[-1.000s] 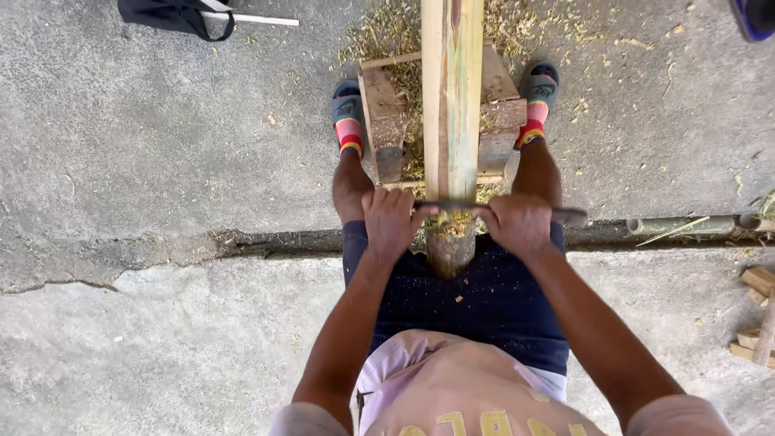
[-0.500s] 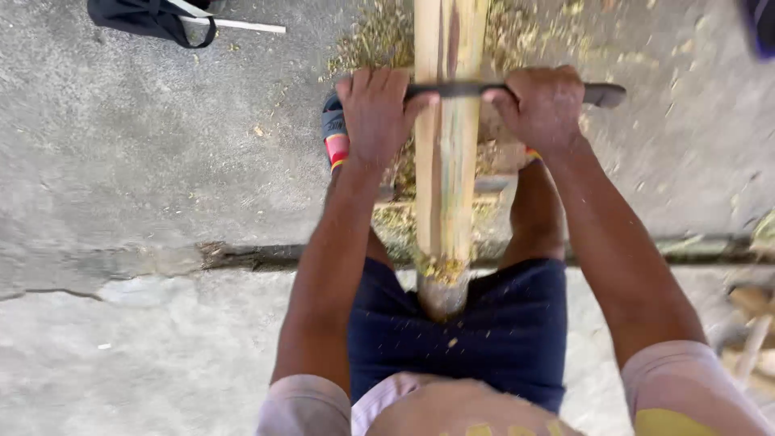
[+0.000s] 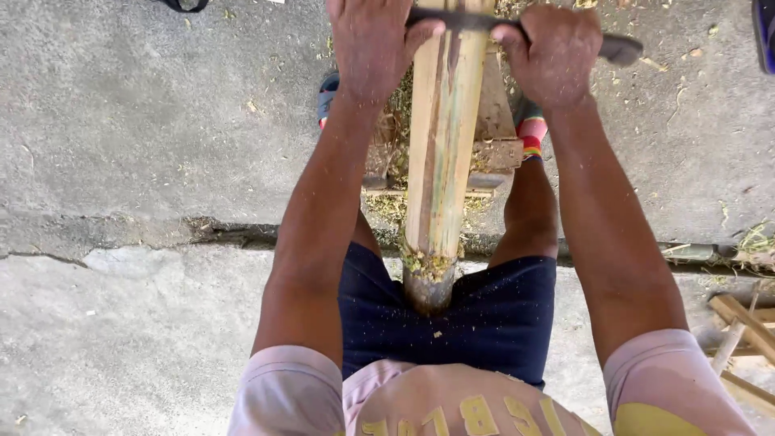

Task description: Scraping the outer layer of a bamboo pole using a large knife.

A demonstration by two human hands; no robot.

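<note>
A thick bamboo pole (image 3: 440, 161) runs away from me between my legs, its near end resting against my dark shorts, with green skin partly scraped off to pale wood. Across its far part lies a dark two-handled drawknife (image 3: 468, 20). My left hand (image 3: 373, 44) is closed on the drawknife's left side. My right hand (image 3: 553, 52) grips the right handle, whose black end (image 3: 620, 48) sticks out past my fingers. Both arms are stretched forward. Green shavings are piled at the pole's near end (image 3: 428, 262).
A wooden frame (image 3: 496, 153) under the pole holds it off the concrete floor, with shavings scattered around it. My feet in colourful sandals (image 3: 531, 133) flank the frame. Wood slats (image 3: 739, 327) lie at the right edge. A crack runs across the concrete (image 3: 161, 230).
Both hands have pushed the drawknife away from me along the pole, from near my lap to the far end. My arms have gone from bent to stretched out.
</note>
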